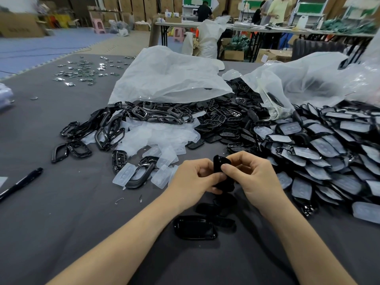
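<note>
Black shell (218, 163) upright between both grips | left hand (192, 177) pinching it | right hand (254, 173) pinching it

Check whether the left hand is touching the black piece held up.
Touching. In the head view the left hand pinches the black piece with no gap; the right hand pinches it too.

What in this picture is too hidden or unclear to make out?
Head view: black plastic part, mostly covered by the left hand and right hand.
Head view: small shiny pieces, far off, too small to identify.
Head view: marker pen, cut off by the left edge.
</note>
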A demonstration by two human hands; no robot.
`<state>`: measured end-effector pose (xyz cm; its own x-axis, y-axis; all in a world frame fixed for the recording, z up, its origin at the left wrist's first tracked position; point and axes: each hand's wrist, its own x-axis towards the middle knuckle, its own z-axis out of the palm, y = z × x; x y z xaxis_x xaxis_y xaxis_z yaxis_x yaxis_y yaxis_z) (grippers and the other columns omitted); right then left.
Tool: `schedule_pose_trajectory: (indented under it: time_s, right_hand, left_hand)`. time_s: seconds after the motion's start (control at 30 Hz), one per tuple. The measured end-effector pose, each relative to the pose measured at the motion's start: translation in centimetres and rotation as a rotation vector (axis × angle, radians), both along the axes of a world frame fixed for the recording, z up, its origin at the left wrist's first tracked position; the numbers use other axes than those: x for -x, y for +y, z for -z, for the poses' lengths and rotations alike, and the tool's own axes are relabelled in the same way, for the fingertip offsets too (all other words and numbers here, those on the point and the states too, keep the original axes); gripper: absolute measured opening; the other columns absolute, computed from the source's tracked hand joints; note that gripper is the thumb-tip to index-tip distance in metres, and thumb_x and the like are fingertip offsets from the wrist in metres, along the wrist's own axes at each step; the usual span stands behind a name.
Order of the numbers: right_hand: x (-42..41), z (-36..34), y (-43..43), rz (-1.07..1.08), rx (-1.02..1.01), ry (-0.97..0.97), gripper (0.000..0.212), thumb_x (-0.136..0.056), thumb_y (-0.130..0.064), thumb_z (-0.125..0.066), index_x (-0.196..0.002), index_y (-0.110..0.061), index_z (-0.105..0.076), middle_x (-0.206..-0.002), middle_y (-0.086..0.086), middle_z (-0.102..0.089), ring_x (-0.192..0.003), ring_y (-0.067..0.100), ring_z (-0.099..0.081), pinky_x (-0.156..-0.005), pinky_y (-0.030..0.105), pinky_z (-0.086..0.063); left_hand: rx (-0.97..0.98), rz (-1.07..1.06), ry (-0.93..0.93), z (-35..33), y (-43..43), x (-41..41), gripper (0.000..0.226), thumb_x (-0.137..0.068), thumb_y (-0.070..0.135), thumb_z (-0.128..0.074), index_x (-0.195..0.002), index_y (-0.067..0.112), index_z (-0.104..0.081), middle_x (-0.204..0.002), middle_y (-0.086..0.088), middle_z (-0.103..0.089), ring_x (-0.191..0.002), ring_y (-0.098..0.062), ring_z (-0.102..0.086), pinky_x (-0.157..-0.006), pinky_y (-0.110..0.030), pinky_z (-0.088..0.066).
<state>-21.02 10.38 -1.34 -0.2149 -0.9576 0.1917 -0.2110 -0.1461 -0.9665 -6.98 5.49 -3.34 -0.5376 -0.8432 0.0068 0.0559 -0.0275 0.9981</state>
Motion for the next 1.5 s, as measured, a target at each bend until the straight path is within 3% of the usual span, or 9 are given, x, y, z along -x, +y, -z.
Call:
schedule_pose_trajectory:
  time_s: [0.17,0.37,0.67,0.83,0.9,1.0,1.13,1.3,1.5]
  right_hand:
    - [0.0,-0.1,0.0,0.015,0.015,-0.028,0.027,-0.083,0.003,-0.065,-0.076,-0.023,-0.068,-0.066,-0.008,-0.067,-0.064,0.005,-0.061,-0.063,0.014,-0.049]
    - [-0.1,0.2,-0.1,0.031,-0.022,0.009,0.027,-0.083,0.005,-0.064,-0.071,-0.020,-0.064,-0.064,-0.004,-0.064,-0.061,0.012,-0.058,-0.059,0.020,-0.050]
    - [-0.1,0.8,-0.1,0.111,-0.038,0.049,0.025,-0.082,-0.003,-0.070,-0.073,-0.026,-0.068,-0.069,0.000,-0.070,-0.063,0.010,-0.066,-0.051,0.020,-0.051]
    - [-0.1,1.2,0.0,0.243,-0.043,0.262,0.021,-0.080,-0.010,-0.074,-0.078,-0.028,-0.063,-0.070,-0.004,-0.067,-0.065,0.009,-0.064,-0.063,0.022,-0.055]
    - [-0.5,1.3,0.1,0.261,-0.011,0.401,0.021,-0.079,-0.011,-0.075,-0.080,-0.026,-0.061,-0.068,-0.010,-0.063,-0.064,0.006,-0.060,-0.065,0.017,-0.049]
    - [-0.7,1.6,0.0,0.276,0.008,0.543,0.018,-0.080,-0.013,-0.075,-0.086,-0.022,-0.062,-0.068,-0.015,-0.057,-0.067,0.011,-0.059,-0.068,0.028,-0.049]
    - [-0.6,2.2,-0.1,0.320,-0.003,0.705,0.019,-0.082,-0.019,-0.073,-0.097,-0.021,-0.062,-0.073,-0.015,-0.049,-0.080,0.018,-0.051,-0.072,0.032,-0.042]
    - [-0.7,2.4,-0.1,0.345,0.013,0.640,0.018,-0.082,-0.016,-0.073,-0.079,-0.027,-0.059,-0.070,-0.013,-0.055,-0.071,0.018,-0.052,-0.065,0.030,-0.038]
    - [-1.0,2.1,-0.3,0.401,0.012,0.573,0.021,-0.081,-0.019,-0.074,-0.072,-0.028,-0.057,-0.068,-0.011,-0.058,-0.070,0.015,-0.055,-0.068,0.033,-0.044]
  left_hand:
    - [0.011,-0.008,-0.005,-0.3,0.5,0.0,0.013,-0.093,0.003,-0.059,-0.086,0.009,-0.067,-0.066,-0.001,-0.070,-0.060,-0.011,-0.068,-0.058,-0.023,-0.056]
    - [0.070,-0.030,-0.038,-0.4,0.4,-0.1,0.013,-0.094,0.001,-0.056,-0.088,0.009,-0.065,-0.074,-0.008,-0.071,-0.072,-0.016,-0.070,-0.060,-0.022,-0.056]
    - [0.269,-0.117,-0.181,0.1,0.3,-0.3,0.012,-0.092,0.009,-0.063,-0.089,0.019,-0.068,-0.074,-0.001,-0.074,-0.062,-0.012,-0.071,-0.055,-0.019,-0.054]
    - [0.605,-0.357,-0.547,-1.4,-2.0,-3.6,0.016,-0.090,0.038,-0.061,-0.078,0.030,-0.069,-0.066,0.010,-0.068,-0.059,-0.002,-0.059,-0.061,-0.016,-0.041]
    - [0.598,-0.533,-0.677,-2.7,-3.7,-6.3,0.013,-0.091,0.029,-0.059,-0.082,0.027,-0.068,-0.077,0.012,-0.066,-0.067,-0.008,-0.056,-0.068,-0.025,-0.040]
    - [0.496,-0.650,-0.860,-3.8,-4.3,-10.3,0.012,-0.089,0.021,-0.059,-0.083,0.028,-0.064,-0.086,0.009,-0.066,-0.073,-0.014,-0.056,-0.073,-0.030,-0.042]
    - [0.608,-0.492,-0.877,-3.6,-2.0,-10.0,0.010,-0.084,0.021,-0.067,-0.090,0.029,-0.069,-0.087,0.010,-0.066,-0.073,-0.006,-0.057,-0.070,-0.026,-0.039]
    - [0.653,-0.220,-1.043,-1.9,-1.5,-5.7,0.045,-0.091,0.024,-0.060,-0.136,0.023,-0.052,-0.129,-0.001,-0.055,-0.121,-0.021,-0.044,-0.101,-0.031,-0.036]
    - [0.741,-0.205,-0.939,-1.0,-2.0,-4.4,0.042,-0.091,0.007,-0.057,-0.129,0.024,-0.057,-0.117,0.003,-0.061,-0.108,-0.017,-0.054,-0.085,-0.020,-0.035]
